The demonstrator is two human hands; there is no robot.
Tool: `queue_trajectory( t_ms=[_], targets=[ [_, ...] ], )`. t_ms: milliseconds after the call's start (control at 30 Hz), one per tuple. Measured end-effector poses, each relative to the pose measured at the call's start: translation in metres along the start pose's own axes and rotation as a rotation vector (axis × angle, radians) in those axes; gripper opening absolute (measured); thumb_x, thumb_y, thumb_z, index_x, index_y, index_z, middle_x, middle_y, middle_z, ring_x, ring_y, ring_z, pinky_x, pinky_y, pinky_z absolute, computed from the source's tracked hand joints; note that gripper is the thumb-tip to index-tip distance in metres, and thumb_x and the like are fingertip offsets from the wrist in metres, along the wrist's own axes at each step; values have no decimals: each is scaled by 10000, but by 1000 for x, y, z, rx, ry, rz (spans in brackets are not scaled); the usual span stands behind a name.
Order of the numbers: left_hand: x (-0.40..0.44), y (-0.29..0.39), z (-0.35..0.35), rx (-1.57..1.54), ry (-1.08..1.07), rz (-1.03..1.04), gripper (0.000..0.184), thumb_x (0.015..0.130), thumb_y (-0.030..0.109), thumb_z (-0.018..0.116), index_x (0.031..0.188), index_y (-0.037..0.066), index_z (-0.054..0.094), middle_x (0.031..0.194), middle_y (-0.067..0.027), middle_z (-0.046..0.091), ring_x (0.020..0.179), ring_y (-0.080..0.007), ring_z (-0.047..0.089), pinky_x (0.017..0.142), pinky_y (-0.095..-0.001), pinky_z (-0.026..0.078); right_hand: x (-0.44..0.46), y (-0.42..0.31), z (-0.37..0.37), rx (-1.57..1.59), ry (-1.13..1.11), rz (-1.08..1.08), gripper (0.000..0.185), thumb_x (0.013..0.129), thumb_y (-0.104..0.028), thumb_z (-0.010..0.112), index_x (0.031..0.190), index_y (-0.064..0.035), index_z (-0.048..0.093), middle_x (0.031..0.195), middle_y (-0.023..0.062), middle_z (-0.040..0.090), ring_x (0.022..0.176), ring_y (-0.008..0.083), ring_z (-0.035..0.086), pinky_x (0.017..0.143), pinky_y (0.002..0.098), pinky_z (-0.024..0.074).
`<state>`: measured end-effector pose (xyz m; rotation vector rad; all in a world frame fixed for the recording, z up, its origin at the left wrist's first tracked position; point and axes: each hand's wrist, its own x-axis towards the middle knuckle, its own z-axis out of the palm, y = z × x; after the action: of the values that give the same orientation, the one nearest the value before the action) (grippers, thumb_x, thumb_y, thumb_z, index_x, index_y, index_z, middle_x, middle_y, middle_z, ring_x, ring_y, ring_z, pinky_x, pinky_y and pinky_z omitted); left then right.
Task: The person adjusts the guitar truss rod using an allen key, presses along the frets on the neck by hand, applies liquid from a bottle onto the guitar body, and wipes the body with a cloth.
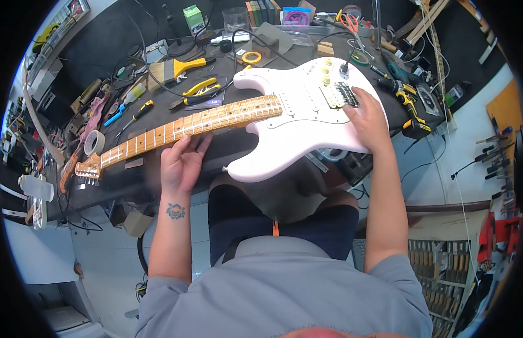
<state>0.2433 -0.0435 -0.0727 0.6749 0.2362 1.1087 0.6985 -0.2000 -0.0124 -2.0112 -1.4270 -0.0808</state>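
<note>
A pale pink electric guitar [273,152] lies across the bench edge and above my lap, its body to the right and its maple neck [188,125] pointing left to the headstock [89,168]. My left hand [184,162] holds the neck from below, the fingers partly hidden behind it. At the bridge [348,96], my right hand [367,119] grips the guitar, with the thumb on the near side and the other fingers partly out of sight. Pale yellow knobs [326,70] sit on the white pickguard [298,107]. A cable runs to the jack [344,69].
Yellow-handled pliers [200,89], a wide brush [177,70], a screwdriver [142,110] and a tape roll [94,142] lie on the dark bench around the neck. Right of the body are a cordless drill [407,104] and red scissors [350,23]. Loose cables cross the bench.
</note>
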Motion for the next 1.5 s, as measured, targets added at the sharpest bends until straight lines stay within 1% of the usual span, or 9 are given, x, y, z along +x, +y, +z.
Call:
queue_trajectory(
  t_ms=[67, 300, 433, 500, 833, 900, 1033, 1167, 1500],
  targets=[
    [0, -2, -2, -22, 9, -10, 365, 1101, 15, 611, 1465, -1, 639, 1467, -169, 714, 1424, -329, 649, 1311, -660, 406, -9, 0, -6, 237, 156, 30, 426, 1008, -231, 784, 1383, -39, 727, 1413, 147, 739, 1302, 277, 692, 1149, 418, 510],
    [-1, -3, -2, -29, 13, -22, 399, 1100, 17, 607, 1499, 14, 621, 1496, -166, 699, 1448, -323, 632, 1324, -672, 381, -52, -39, -71, 758, 513, -32, 189, 1043, -161, 750, 1154, -11, 720, 1011, 85, 713, 1038, 222, 697, 987, 386, 557],
    [0, -2, 5, -31, 12, -19, 400, 1098, 25, 611, 1498, 25, 624, 1488, -154, 705, 1460, -322, 621, 1328, -679, 368, -92, -132, -200, 545, 327, -820, 432, 1001, -430, 713, 1146, -24, 722, 1125, 137, 700, 1030, 242, 668, 967, 421, 537],
    [2, -3, -3, -31, -1, -19, 414, 1098, 28, 608, 1512, 30, 610, 1486, -150, 705, 1464, -321, 618, 1324, -680, 373, -92, -187, -225, 421, 215, -975, 624, 1026, -758, 653, 1055, -136, 697, 944, 1, 647, 891, 170, 604, 941, 397, 478],
    [-2, -3, 1, -11, 42, -32, 483, 1101, 48, 587, 1583, 42, 548, 1536, -153, 673, 1502, -335, 581, 1326, -683, 355, -70, -189, -202, 306, 650, -941, 561, 1174, -577, 443, 811, -175, 589, 661, -59, 430, 594, 129, 455, 946, 408, 446],
    [-1, -3, 9, -29, 58, -33, 445, 1101, 34, 593, 1545, 40, 578, 1495, -137, 693, 1463, -312, 608, 1315, -679, 375, -56, -152, -153, 671, 592, -1012, 368, 1108, -312, 489, 889, -56, 636, 868, 140, 583, 825, 260, 587, 990, 468, 514],
    [0, -3, 7, -51, 62, -33, 335, 1099, 24, 615, 1430, 31, 664, 1410, -106, 734, 1390, -264, 654, 1292, -672, 413, -46, -123, -44, 649, 472, -482, 333, 1058, -273, 643, 1039, 57, 685, 980, 146, 666, 919, 279, 625, 896, 446, 529],
    [-1, -4, 4, -72, 26, -27, 286, 1101, 42, 625, 1379, 32, 694, 1405, -107, 737, 1387, -258, 651, 1283, -668, 419, -17, -136, 25, 331, 161, -397, 252, 891, 7, 777, 1133, 35, 713, 1085, 180, 730, 1038, 334, 709, 994, 410, 541],
    [-57, 26, 53, 344, 225, -168, 283, 1059, 59, 649, 1322, -43, 670, 1310, -239, 749, 1201, -346, 756, 1047, -454, 625, -9, -131, 62, 170, 28, -413, 180, 878, -57, 797, 1055, -25, 782, 1154, 149, 742, 1152, 374, 686, 1031, 487, 521]
  ],
)
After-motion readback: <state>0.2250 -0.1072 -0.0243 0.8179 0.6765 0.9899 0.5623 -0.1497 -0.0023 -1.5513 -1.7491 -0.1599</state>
